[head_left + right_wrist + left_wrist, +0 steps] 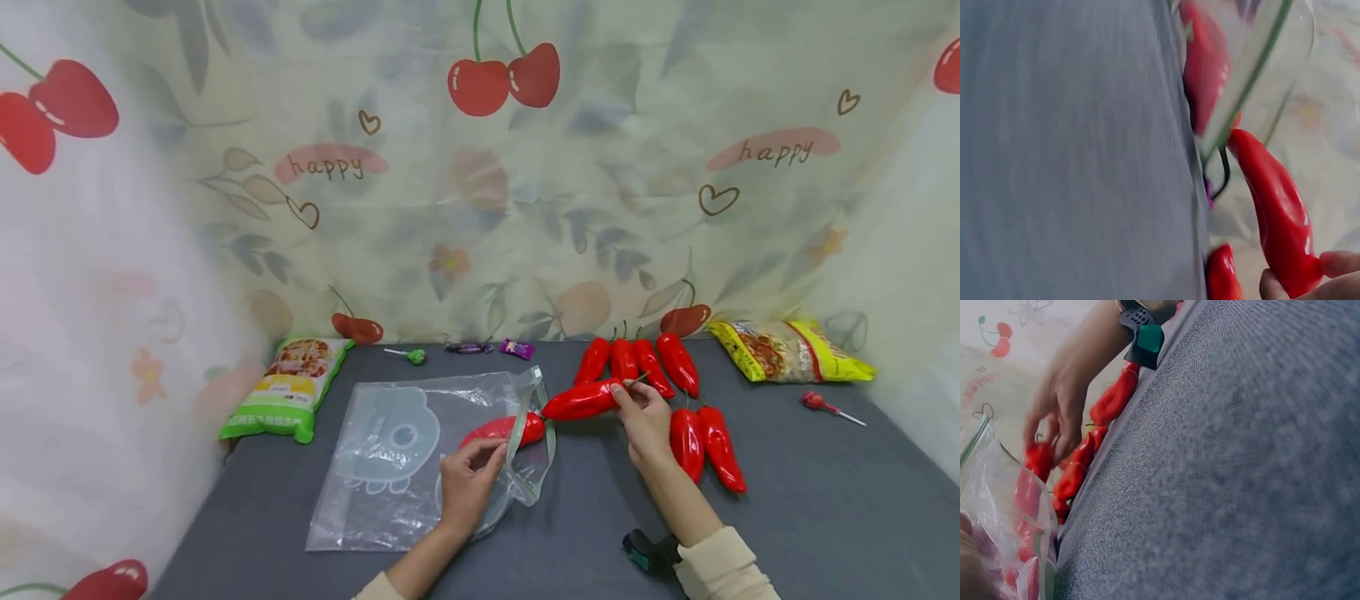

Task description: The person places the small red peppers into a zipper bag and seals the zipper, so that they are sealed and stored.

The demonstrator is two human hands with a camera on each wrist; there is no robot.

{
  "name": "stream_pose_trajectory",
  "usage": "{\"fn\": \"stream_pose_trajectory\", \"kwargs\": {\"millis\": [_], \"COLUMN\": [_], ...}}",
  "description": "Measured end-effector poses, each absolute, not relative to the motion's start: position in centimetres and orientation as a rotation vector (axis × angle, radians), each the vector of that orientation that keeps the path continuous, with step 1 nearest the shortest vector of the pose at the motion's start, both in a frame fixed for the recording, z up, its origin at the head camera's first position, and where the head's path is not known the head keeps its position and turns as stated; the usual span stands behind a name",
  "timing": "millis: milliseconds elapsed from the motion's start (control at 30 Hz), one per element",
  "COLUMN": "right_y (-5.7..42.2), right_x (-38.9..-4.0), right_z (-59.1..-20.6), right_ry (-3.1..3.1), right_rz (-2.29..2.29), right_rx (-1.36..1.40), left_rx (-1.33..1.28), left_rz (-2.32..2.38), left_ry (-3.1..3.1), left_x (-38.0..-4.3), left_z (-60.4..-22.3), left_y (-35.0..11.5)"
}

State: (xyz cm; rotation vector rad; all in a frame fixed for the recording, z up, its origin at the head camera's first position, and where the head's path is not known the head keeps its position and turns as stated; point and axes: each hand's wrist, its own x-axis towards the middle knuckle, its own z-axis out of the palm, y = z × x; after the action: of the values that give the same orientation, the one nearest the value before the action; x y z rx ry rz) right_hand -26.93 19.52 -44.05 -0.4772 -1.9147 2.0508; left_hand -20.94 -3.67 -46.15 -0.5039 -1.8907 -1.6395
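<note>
Your L hand (468, 482) has its fingers curled, pinching the clear bag (405, 467) at the mouth; your R hand (647, 421) grips a red pepper (581, 401) by its stem end, thumb & fingertips closed on it. That pepper's held above the table (585, 517), nearly level, tip pointing L, right at the bag's gaping mouth; can't tell if it touches the rim. Bagged pepper (495, 431) sits just behind the mouth; L wrist view hints at more red in there, but count's unclear. Six loose peppers (678, 364) lie to your R: four at back, two nearer you.

Step in hand, at a guess: feeding the held pepper into the bag. Next move prob. calls for your R hand to slide it in tip-first alongside the one inside, w/ your L hand holding the mouth wide; watch it doesn't butt that stem or snag the rim.

Text-wise: "happy" reads twice on the backdrop (525, 250), once each side. Green pack (281, 387) at far L & yellow pack (783, 350) at far R carry printing too small to read, so no brand ID. Purple candy (517, 349): ditto. Bag's got a pale cartoon print, no legible words.
</note>
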Motion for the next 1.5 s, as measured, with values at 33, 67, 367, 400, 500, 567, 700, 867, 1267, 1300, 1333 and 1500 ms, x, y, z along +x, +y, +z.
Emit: {"fn": "stream_pose_trajectory", "kwargs": {"millis": [33, 67, 367, 400, 500, 567, 700, 867, 1267, 1300, 1333, 1500], "right_y": [19.2, 18.9, 15.9, 15.6, 15.1, 15.0, 15.4, 17.1, 24.4, 25.0, 25.6, 27.6], "right_x": [-27.1, -27.2, -27.8, -27.9, -28.1, -28.2, -28.2, -27.9, -25.4, -25.3, -25.2, -24.9], "right_z": [-44.2, -44.4, -45.8, -46.0, -46.6, -46.7, -46.6, -46.1, -43.7, -43.6, -43.6, -43.9], "right_ry": [-1.918, -1.926, -1.964, -1.995, -2.114, -2.17, -2.166, -2.148, -2.213, -2.179, -2.133, -1.988], "right_rz": [2.066, 2.089, 2.216, 2.206, 2.151, 2.127, 2.164, 2.209, 1.757, 1.729, 1.722, 1.734], "right_rx": [-0.476, -0.47, -0.311, -0.31, -0.293, -0.272, -0.25, -0.246, -0.295, -0.33, -0.38, -0.535], "left_rx": [-0.506, -0.507, -0.533, -0.538, -0.542, -0.539, -0.515, -0.469, -0.464, -0.46, -0.459, -0.461], "left_rz": [-1.636, -1.634, -1.618, -1.615, -1.632, -1.647, -1.676, -1.677, -1.656, -1.658, -1.66, -1.675], "left_ry": [-1.889, -1.885, -1.876, -1.875, -1.879, -1.886, -1.902, -1.904, -1.887, -1.887, -1.886, -1.872], "left_x": [-20.9, -20.9, -21.0, -20.9, -20.9, -20.9, -20.9, -21.0, -21.0, -21.0, -21.0, -20.8], "left_z": [-46.1, -46.2, -46.0, -46.0, -46.0, -46.0, -45.9, -45.8, -46.0, -46.0, -46.0, -46.1], "left_y": [-3.6, -3.6, -3.4, -3.4, -3.3, -3.3, -3.2, -3.1, -3.5, -3.5, -3.6, -3.4]}}
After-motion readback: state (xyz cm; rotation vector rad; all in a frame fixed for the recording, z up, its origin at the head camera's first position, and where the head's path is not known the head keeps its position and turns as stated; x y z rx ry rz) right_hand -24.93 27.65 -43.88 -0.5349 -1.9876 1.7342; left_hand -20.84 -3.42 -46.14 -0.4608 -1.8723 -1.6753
